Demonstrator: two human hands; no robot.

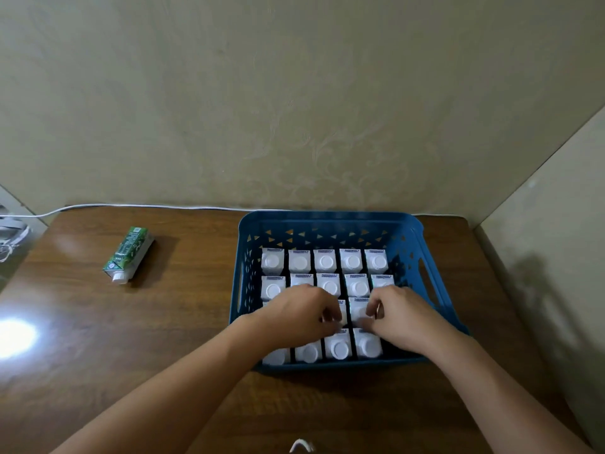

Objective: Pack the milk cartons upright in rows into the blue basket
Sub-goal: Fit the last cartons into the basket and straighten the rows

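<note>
The blue basket [330, 221] stands on the wooden table [183, 322], right of centre. Several milk cartons [325, 262] stand upright in rows inside it, white caps up. Both my hands are inside the basket over the third row. My left hand [299, 311] has its fingers curled on a carton top at the middle of that row. My right hand [397, 317] pinches the top of the neighbouring carton [358, 309]. One green-and-white carton [128, 254] lies on its side on the table at the far left, apart from the basket.
A white cable [131, 206] runs along the table's back edge against the wall. A side wall stands close to the right of the table. Some white-grey objects [9, 234] sit at the far left edge. Glare marks the table's left side.
</note>
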